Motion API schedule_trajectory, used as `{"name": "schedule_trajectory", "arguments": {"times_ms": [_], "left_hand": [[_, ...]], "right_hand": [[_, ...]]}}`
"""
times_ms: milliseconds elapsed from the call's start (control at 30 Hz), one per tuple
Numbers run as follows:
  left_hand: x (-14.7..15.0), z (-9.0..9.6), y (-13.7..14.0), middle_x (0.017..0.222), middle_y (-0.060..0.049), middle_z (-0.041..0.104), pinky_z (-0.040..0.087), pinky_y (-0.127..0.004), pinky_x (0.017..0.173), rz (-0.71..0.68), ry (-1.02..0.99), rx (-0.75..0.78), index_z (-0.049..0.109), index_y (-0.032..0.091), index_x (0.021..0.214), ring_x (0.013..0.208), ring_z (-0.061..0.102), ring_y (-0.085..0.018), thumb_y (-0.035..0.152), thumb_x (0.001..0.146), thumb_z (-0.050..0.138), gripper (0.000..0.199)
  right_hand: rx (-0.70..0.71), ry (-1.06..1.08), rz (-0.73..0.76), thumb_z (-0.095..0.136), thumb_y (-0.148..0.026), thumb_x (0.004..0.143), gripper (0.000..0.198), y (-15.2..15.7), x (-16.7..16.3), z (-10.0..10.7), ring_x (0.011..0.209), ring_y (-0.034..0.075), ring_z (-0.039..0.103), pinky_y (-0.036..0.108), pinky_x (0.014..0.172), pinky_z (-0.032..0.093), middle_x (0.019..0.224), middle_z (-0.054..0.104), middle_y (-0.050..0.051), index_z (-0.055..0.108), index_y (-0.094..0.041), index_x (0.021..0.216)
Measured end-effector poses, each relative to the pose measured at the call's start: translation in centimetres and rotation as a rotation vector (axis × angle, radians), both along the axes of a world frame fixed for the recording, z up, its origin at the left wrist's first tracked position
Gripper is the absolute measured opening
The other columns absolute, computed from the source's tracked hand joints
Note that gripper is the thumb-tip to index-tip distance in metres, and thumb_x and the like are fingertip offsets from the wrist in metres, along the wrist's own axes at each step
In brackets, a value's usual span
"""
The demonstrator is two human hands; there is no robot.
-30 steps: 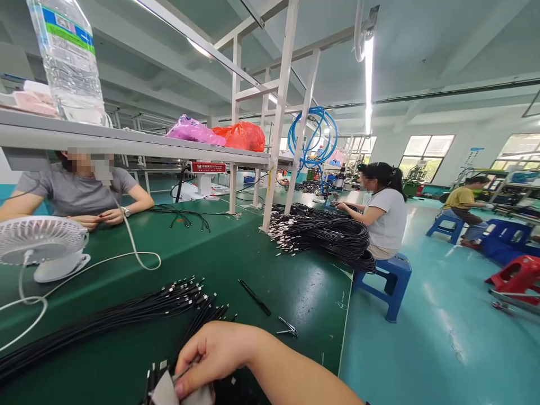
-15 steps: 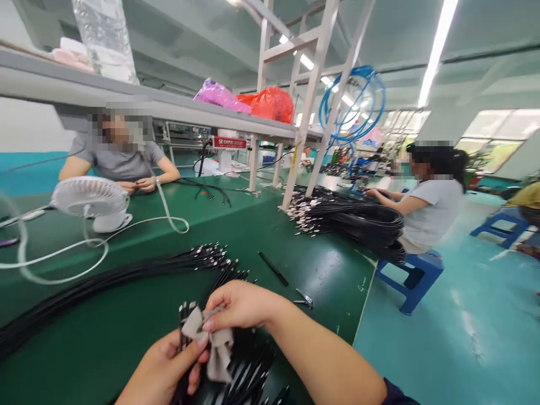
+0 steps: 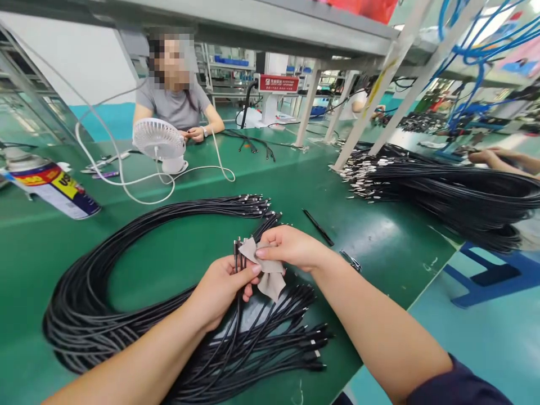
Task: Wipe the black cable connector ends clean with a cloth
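Observation:
Several black cables [image 3: 236, 250] stand with their metal-tipped plugs upward, gripped between the thumb and fingers of my left hand [image 3: 219, 284]. A crumpled grey cloth [image 3: 273, 282] is pinched in my right hand [image 3: 291, 246], right against the plugs. Its loose end hangs below my fingers, close to my left thumb. Beneath both hands, a large bundle of black cables [image 3: 76, 298] curves round on the green table [image 3: 169, 259], its ends fanned out at two places. My hands partly hide the middle of the bundle.
A black pen [image 3: 317, 226] and nail clippers [image 3: 350, 260] lie to the right. Another cable pile [image 3: 422, 180] sits by the shelf posts. A spray can [image 3: 54, 188], a white fan [image 3: 158, 140] and its cord are left. A co-worker [image 3: 172, 101] sits opposite; another person's hands [image 3: 502, 157] show at right.
The view has turned left and downward, bringing the spray can and the whole cable loop into sight. Both hands keep their grip on the cables and cloth.

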State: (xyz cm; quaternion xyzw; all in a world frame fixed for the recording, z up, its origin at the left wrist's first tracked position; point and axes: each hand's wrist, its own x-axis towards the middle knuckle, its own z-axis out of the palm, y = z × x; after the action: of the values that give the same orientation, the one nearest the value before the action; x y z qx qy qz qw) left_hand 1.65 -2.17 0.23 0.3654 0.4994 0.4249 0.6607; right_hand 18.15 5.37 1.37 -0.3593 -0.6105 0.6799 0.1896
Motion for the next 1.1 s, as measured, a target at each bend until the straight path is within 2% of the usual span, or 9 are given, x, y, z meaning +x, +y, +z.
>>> {"name": "schedule_trajectory", "arguments": {"times_ms": [167,367,467,633,700,867,967,1100], "left_hand": [[0.1,0.0,-0.1,0.055,0.003,0.062,0.041,-0.019,0.042,-0.057,0.052,0.034,0.063,0.014,0.065,0.042,0.05,-0.007,0.031,0.063,0.082,0.026],[0.2,0.2,0.1,0.054,0.004,0.061,0.038,-0.017,0.038,-0.011,0.044,0.033,0.062,0.015,0.065,0.041,0.047,-0.006,0.031,0.061,0.083,0.027],[0.1,0.1,0.1,0.054,0.004,0.061,0.038,-0.017,0.037,-0.015,0.036,0.024,0.062,0.015,0.066,0.04,0.047,-0.006,0.032,0.061,0.083,0.027],[0.1,-0.1,-0.1,0.056,0.003,0.062,0.04,-0.017,0.039,-0.046,0.043,0.049,0.062,0.015,0.067,0.041,0.049,-0.006,0.034,0.064,0.081,0.027],[0.1,0.0,-0.1,0.056,0.003,0.062,0.04,-0.018,0.039,-0.044,0.037,0.051,0.062,0.015,0.068,0.041,0.048,-0.006,0.034,0.065,0.081,0.027],[0.2,0.4,-0.1,0.055,0.004,0.06,0.039,-0.018,0.038,-0.048,0.023,0.046,0.062,0.015,0.065,0.041,0.047,-0.006,0.036,0.061,0.083,0.03],[0.2,0.2,-0.2,0.056,0.003,0.061,0.04,-0.018,0.039,-0.059,0.012,0.056,0.063,0.015,0.066,0.042,0.048,-0.006,0.037,0.062,0.083,0.03],[0.2,-0.1,-0.2,0.059,0.003,0.063,0.041,-0.018,0.042,-0.074,-0.003,0.069,0.066,0.014,0.072,0.044,0.049,-0.006,0.036,0.067,0.08,0.027]], "right_hand": [[-0.053,-0.007,0.011,0.084,-0.035,0.056,0.041,0.3,-0.1,-0.5,0.044,0.005,0.047,0.016,0.043,0.037,0.053,0.057,-0.005,0.05,-0.015,0.065],[-0.071,0.009,0.021,0.067,-0.022,0.074,0.014,0.3,0.3,0.2,0.043,0.005,0.052,0.015,0.043,0.041,0.057,0.062,-0.003,0.058,-0.012,0.071],[-0.098,-0.002,0.009,0.072,-0.028,0.072,0.021,0.4,0.2,0.2,0.041,0.007,0.054,0.017,0.041,0.043,0.055,0.063,-0.002,0.058,-0.012,0.07],[-0.2,0.095,0.008,0.087,-0.039,0.052,0.044,0.6,0.1,-0.3,0.046,0.01,0.059,0.019,0.044,0.047,0.056,0.064,-0.001,0.058,-0.011,0.069],[-0.225,0.123,0.044,0.087,-0.043,0.051,0.047,0.5,0.1,-0.3,0.047,0.009,0.059,0.019,0.046,0.046,0.058,0.063,-0.001,0.06,-0.01,0.07],[-0.122,0.132,0.103,0.081,-0.05,0.062,0.047,0.1,0.2,0.1,0.051,0.009,0.058,0.02,0.05,0.045,0.063,0.063,-0.001,0.062,-0.01,0.078],[-0.039,0.09,0.15,0.079,-0.045,0.067,0.043,-0.1,0.4,0.4,0.062,0.01,0.061,0.02,0.056,0.047,0.072,0.064,0.001,0.06,-0.011,0.085],[0.057,0.021,0.151,0.074,-0.035,0.074,0.04,-0.1,0.8,1.2,0.066,0.01,0.061,0.019,0.054,0.048,0.081,0.061,0.001,0.056,-0.013,0.101]]}}
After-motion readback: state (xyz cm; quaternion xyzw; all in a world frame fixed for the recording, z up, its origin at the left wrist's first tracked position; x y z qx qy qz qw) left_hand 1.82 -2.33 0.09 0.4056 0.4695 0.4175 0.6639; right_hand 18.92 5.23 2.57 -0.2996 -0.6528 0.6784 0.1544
